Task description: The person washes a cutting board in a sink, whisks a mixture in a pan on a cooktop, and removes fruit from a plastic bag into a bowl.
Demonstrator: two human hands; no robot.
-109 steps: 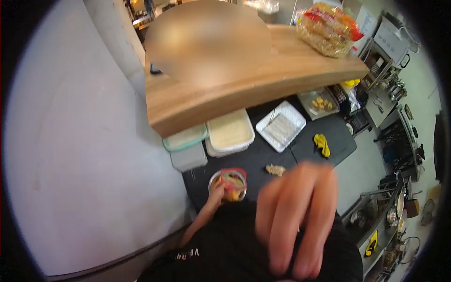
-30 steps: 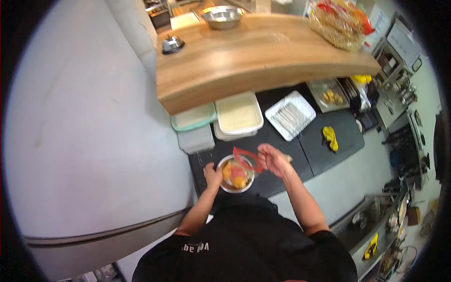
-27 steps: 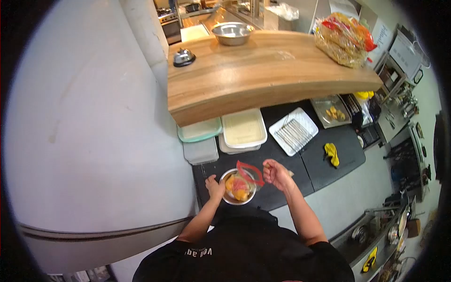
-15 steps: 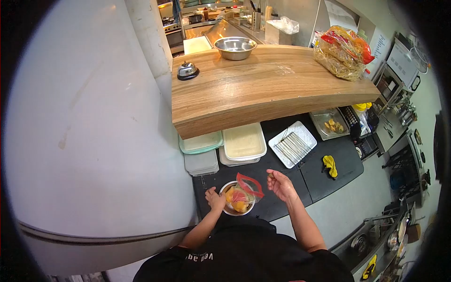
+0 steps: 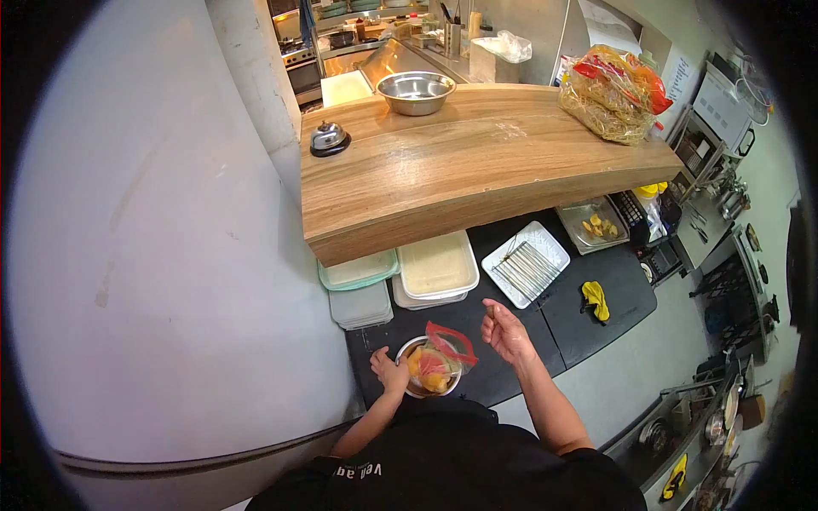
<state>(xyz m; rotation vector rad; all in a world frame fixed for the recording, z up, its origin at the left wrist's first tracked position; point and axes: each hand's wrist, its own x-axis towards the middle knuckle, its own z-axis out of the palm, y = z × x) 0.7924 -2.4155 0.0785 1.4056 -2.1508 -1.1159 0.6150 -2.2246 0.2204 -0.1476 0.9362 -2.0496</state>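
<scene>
A round metal bowl [image 5: 409,387] stands near the front of the dark table. In it sits a clear zip bag with a red top strip [image 5: 452,339]; orange-yellow pieces [image 5: 433,381] show in or under the bag, I cannot tell which. My left hand [image 5: 390,373] is at the bowl's left rim, fingers apart and the thumb side against the rim. To the right of the bag, my right hand [image 5: 509,334] is raised with curled fingers, thumb and forefinger together. Whatever is in that pinch is too small to make out.
Behind are stacked plastic tubs [image 5: 439,264], a white tray of thin metal sticks [image 5: 527,264], a yellow cloth [image 5: 596,301] and a metal pan with yellow pieces [image 5: 588,209]. A wooden shelf [image 5: 486,162] overhangs the table's back. A tall white surface [image 5: 170,255] borders the left.
The view has shifted slightly. My right hand is a little higher relative to the bag, its fingers still curled. My left hand stays at the bowl's rim.
</scene>
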